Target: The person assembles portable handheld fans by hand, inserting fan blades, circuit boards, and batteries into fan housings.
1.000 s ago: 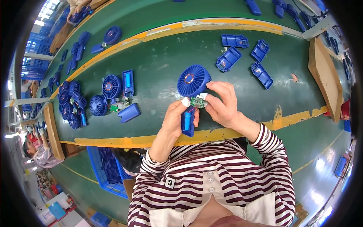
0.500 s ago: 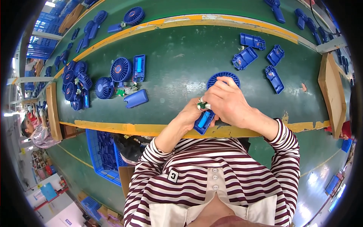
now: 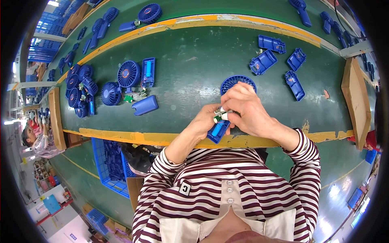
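Note:
A blue handheld fan, with its round grille [image 3: 233,82] on the bench and its handle half [image 3: 219,133] lying open, is between my hands near the front edge. A light-blue battery [image 3: 218,128] lies in that handle half. My left hand [image 3: 204,121] is closed around the handle's left side. My right hand [image 3: 252,112] bends over the fan, its thumb and finger pinching at a small green circuit board [image 3: 219,118] with white parts above the battery. White coverings show on fingertips there. My right fingers partly hide the grille and its joint to the handle.
Several blue handle shells [image 3: 263,61] lie at the right. Fans [image 3: 129,74], a shell with a battery [image 3: 148,73] and a pile of fan parts [image 3: 79,90] are at the left. Wooden boards [image 3: 356,101] bound the bench. More fans [image 3: 150,13] lie on the far green strip.
My right hand's fingers have shifted down and bent toward the circuit board, which shows more now. Fans on the far strip have slid slightly to the right.

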Demonstrator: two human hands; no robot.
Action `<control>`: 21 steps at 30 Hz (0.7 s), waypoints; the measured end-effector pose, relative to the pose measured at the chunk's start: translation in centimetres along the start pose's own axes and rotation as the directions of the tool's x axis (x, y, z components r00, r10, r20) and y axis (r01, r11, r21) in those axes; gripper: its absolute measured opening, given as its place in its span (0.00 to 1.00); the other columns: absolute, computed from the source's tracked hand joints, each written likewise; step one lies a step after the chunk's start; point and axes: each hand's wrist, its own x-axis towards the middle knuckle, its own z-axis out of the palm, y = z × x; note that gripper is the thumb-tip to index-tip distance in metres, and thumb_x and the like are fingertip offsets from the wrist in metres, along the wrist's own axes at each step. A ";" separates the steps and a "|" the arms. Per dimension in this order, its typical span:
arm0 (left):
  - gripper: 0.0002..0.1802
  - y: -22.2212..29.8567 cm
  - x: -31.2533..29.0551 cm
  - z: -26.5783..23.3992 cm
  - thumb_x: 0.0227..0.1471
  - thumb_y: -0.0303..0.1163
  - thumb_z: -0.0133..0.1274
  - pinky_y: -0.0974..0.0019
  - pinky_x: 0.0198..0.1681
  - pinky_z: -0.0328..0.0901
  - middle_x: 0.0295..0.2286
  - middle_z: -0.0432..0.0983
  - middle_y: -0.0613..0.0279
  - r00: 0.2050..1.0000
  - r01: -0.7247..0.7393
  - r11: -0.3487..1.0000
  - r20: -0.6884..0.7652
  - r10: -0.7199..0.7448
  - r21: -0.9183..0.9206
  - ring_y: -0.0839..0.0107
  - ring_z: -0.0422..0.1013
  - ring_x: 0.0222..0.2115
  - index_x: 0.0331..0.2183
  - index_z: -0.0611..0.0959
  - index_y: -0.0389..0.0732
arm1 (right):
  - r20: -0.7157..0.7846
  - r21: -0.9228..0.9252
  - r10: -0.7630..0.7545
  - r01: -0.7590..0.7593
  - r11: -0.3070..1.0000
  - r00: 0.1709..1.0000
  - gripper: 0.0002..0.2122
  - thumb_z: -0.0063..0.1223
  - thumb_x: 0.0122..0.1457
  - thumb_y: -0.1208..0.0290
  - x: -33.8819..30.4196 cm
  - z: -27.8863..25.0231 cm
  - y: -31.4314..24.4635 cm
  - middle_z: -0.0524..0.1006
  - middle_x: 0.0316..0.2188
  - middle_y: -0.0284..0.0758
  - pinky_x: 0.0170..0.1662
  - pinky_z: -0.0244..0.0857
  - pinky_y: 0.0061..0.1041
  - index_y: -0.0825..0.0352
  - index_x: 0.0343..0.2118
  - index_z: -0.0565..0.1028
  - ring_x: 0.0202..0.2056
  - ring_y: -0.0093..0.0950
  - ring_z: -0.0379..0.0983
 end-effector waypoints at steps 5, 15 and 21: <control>0.11 0.0 -0.1 0.3 0.55 0.29 0.40 0.68 0.19 0.71 0.23 0.73 0.52 0.989 0.055 0.973 -0.119 -0.083 -0.224 0.65 0.73 0.18 0.35 0.71 0.30 | -0.012 -0.002 -0.050 0.050 0.999 0.999 0.08 0.54 0.38 0.81 -1.0 0.0 0.0 0.71 0.30 0.30 0.56 0.47 0.42 0.67 0.24 0.72 0.41 0.31 0.66; 0.14 0.8 -0.5 1.4 0.54 0.33 0.40 0.68 0.23 0.73 0.28 0.74 0.55 0.981 -0.069 0.968 -0.194 0.021 -0.242 0.68 0.74 0.24 0.38 0.72 0.32 | -0.109 -0.258 -0.292 0.257 0.931 0.950 0.10 0.57 0.32 0.74 -2.6 0.9 0.6 0.71 0.31 0.32 0.55 0.48 0.48 0.66 0.23 0.72 0.41 0.29 0.67; 0.14 0.2 -0.2 1.6 0.54 0.33 0.41 0.71 0.30 0.70 0.30 0.74 0.60 0.966 -0.168 0.962 -0.228 0.118 -0.214 0.74 0.72 0.28 0.38 0.74 0.34 | -0.209 -0.350 -0.363 0.277 0.895 0.908 0.09 0.54 0.35 0.75 -3.3 1.8 1.6 0.72 0.32 0.32 0.55 0.48 0.49 0.67 0.24 0.73 0.40 0.30 0.68</control>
